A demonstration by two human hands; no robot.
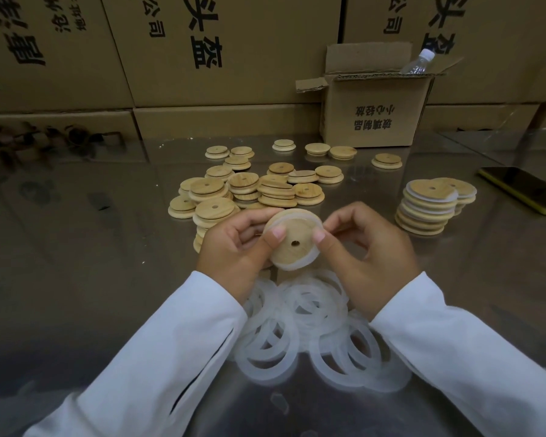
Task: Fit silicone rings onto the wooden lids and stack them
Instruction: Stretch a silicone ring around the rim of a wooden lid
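Both hands hold one round wooden lid point(292, 247) with a small centre hole, tilted toward me above the table. A translucent silicone ring point(309, 258) lies around its rim. My left hand point(234, 247) grips the lid's left side with the thumb on its face. My right hand point(366, 247) pinches the right edge, where the ring runs. Below my wrists lies a heap of loose silicone rings point(312, 335). A pile of bare wooden lids point(249, 190) sits behind my hands. At the right stands a stack of ringed lids point(426, 209).
The shiny metal table point(76, 247) carries a yellow-edged phone point(524, 187) at the far right. An open cardboard box point(372, 111) with a plastic bottle point(418, 63) in it stands at the back. Large cartons point(202, 58) wall off the rear.
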